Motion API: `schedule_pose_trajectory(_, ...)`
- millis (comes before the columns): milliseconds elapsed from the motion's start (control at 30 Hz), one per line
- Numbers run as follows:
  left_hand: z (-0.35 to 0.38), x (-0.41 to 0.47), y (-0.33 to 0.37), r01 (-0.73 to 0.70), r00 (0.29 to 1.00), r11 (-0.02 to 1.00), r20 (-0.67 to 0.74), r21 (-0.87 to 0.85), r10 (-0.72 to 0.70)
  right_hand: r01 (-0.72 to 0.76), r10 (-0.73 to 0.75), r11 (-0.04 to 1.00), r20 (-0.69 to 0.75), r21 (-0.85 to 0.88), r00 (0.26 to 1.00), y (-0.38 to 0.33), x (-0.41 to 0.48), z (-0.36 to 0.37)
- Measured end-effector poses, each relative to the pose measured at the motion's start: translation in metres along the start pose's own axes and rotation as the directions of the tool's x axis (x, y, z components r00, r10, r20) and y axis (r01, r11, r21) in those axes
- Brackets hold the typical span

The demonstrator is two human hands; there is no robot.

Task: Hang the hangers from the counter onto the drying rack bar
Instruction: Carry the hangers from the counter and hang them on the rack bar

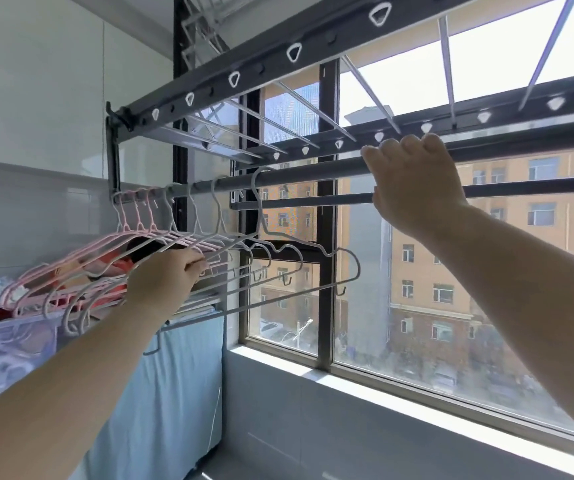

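up at the wall end of the drying rack bar (313, 170) the hangers (261, 216) are hooked on, my left hand (164, 277) curled round their wires, my right hand (413, 181) wrapped over the bar, so i figure a hard tug could unhook or tangle some.

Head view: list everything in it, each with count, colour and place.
hangers: about eight, pink and white, hooked on the bar at left
bar: one, grey, across the window under the rack
rack: one, dark frame, overhead
rings: many, white, along the rack beams
window: one, dark frame, right
building: one, orange, outside the glass
cloth: one, blue, hanging below the hangers
bin: one, clear, lower left
left hand: grips the hangers' lower bars
right hand: fingers curled over the bar
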State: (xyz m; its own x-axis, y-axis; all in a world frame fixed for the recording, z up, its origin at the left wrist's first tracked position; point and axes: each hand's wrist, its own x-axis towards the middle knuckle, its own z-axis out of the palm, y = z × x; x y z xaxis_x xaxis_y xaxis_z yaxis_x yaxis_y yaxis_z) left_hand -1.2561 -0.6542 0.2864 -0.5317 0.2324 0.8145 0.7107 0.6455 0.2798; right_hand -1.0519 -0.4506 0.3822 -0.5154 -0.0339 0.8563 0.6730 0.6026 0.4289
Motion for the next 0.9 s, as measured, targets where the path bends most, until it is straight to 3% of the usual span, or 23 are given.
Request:
schedule_pose_trajectory(533,-0.003,-0.002,-0.002,0.062,0.998,0.998,0.006,0.029,-0.063,0.022,-0.022,0.999,-0.002,0.048,1.000,0.005,-0.004,-0.003)
schedule_pose_trajectory(667,-0.015,-0.014,0.021,-0.022,0.997,1.000,-0.071,-0.002,0.022,0.061,-0.054,0.991,-0.056,0.120,0.997,0.014,-0.017,-0.002)
schedule_pose_trajectory(833,-0.019,-0.046,0.086,-0.178,0.973,0.979,-0.167,-0.095,0.161,0.161,-0.117,0.979,-0.310,0.122,0.944,0.047,-0.060,-0.006)
schedule_pose_trajectory(900,-0.010,-0.064,0.123,-0.236,0.968,0.956,-0.128,-0.174,0.216,0.194,-0.160,0.975,-0.263,0.108,0.951,0.067,-0.084,-0.007)
